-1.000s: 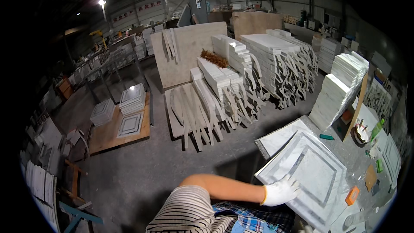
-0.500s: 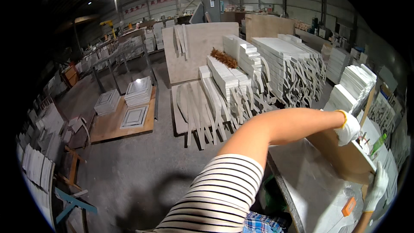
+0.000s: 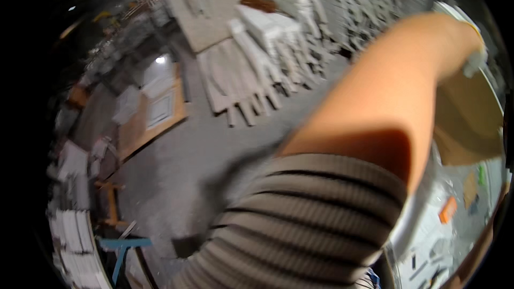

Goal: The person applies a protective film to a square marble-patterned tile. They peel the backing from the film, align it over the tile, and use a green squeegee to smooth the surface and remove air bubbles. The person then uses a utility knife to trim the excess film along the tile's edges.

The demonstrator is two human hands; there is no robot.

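Observation:
My left arm, in a striped sleeve, stretches across the view to the upper right. My left hand point(image 3: 475, 60), in a whitish glove with a yellow cuff, is closed at the top edge of a tan-faced board point(image 3: 466, 120), its fingers blurred. The board stands tilted over a workbench point(image 3: 423, 241) covered in whitish sheeting. My right forearm point(image 3: 484, 246) rises at the lower right rim; its hand is lost at the picture's dark edge. Below the board lie an orange block point(image 3: 447, 210) and a small green item point(image 3: 482, 175).
Stacked pale stone slabs and strips point(image 3: 278, 32) stand beyond my arm, some leaning on a large beige panel point(image 3: 209, 5). At the left, a wooden sheet point(image 3: 136, 128) bears framed panels. A blue-green stand point(image 3: 124, 243) and white slabs point(image 3: 75, 235) are at the lower left.
The view has swung, so the scene tilts and blurs. The board now stands more raised, its tan face showing, with my left hand still at its edge. My right hand has passed out of view.

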